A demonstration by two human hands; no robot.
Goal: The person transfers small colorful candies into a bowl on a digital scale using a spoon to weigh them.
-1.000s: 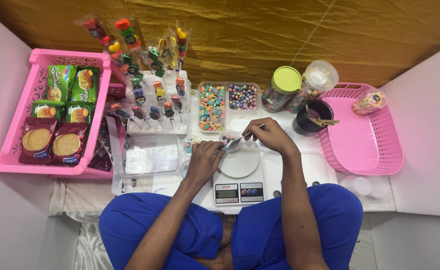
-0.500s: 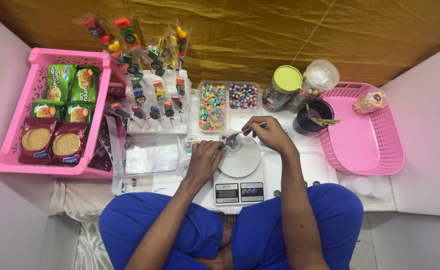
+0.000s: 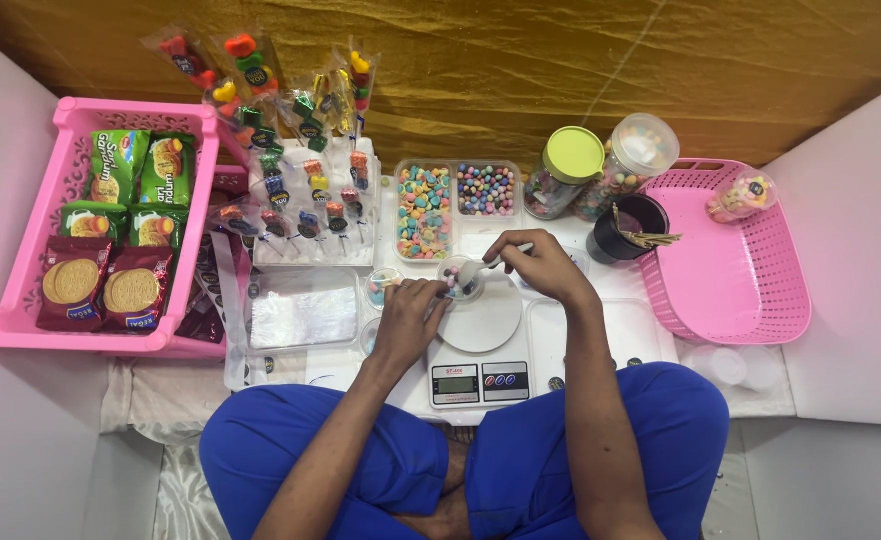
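Observation:
My left hand (image 3: 413,316) holds a small clear cup (image 3: 458,278) with a few coloured candies in it, just above the far edge of the round white pan of a kitchen scale (image 3: 481,345). My right hand (image 3: 538,265) grips a small spoon (image 3: 481,268) whose bowl rests at the cup's mouth. Two clear tubs stand just beyond: one of pastel ring candies (image 3: 425,210), one of small round candies (image 3: 487,189).
A pink crate (image 3: 21,230) of biscuit and snack packets stands at left, a lollipop rack (image 3: 306,200) beside it. Two candy jars (image 3: 571,170), a black cup (image 3: 629,226) with sticks and a pink basket (image 3: 736,280) holding one filled bag are at right.
The cup and both hands have lifted slightly toward the far edge of the scale pan, and the spoon now sits at the cup's mouth.

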